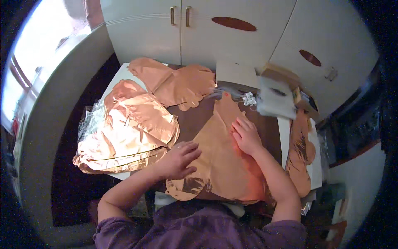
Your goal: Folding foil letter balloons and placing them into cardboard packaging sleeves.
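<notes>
Flat before me on the dark tabletop lies an uninflated copper-coloured foil balloon point(224, 153), its narrow end with a small red spot pointing away from me. My right hand point(247, 135) rests on its right side, fingers stretched out over the foil. My left hand point(180, 159) is over the balloon's left edge, fingers loosely bent and apart, holding nothing I can see; whether it touches the foil I cannot tell. To the left is a pile of shiny flat foil balloons point(132, 124), close to my left forearm. Another flat foil balloon point(178, 85) lies behind it.
A small white bundle point(249, 98) sits past the balloon's tip. At the back right are a cardboard box point(280, 74) and clear plastic packets point(275, 97). More copper foil point(300, 157) lies along the right edge. White cupboards point(145, 33) stand behind the table point(188, 122).
</notes>
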Motion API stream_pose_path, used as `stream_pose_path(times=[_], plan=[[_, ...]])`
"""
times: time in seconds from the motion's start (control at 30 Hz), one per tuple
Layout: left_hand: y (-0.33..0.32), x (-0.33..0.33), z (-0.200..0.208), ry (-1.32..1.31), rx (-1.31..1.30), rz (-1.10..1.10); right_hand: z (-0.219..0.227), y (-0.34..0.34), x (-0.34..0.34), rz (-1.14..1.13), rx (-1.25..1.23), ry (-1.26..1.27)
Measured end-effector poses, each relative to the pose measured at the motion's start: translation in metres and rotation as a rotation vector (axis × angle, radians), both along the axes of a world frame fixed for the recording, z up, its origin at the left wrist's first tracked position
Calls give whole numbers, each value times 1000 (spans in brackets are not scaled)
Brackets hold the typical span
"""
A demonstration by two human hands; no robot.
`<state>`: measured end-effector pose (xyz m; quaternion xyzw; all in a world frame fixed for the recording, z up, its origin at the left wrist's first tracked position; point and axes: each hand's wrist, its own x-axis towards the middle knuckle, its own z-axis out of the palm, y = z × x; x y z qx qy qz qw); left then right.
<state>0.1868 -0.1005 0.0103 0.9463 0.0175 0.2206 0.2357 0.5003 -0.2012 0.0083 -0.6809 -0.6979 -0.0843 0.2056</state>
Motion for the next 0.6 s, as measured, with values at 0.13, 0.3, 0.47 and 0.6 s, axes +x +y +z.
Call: stream_pose_path(times=[0.13,0.3,0.47,0.6], plan=[[75,9,34,179,-28,487,39,21,-5,15,50,-17],[207,29,-9,-63,-28,618,30,149,-36,411,44,195],[216,44,-25,-25,210,655,2,202,-33,366,-22,-278],[220,32,-23,-8,141,652,27,207,-49,281,-298,-190]])
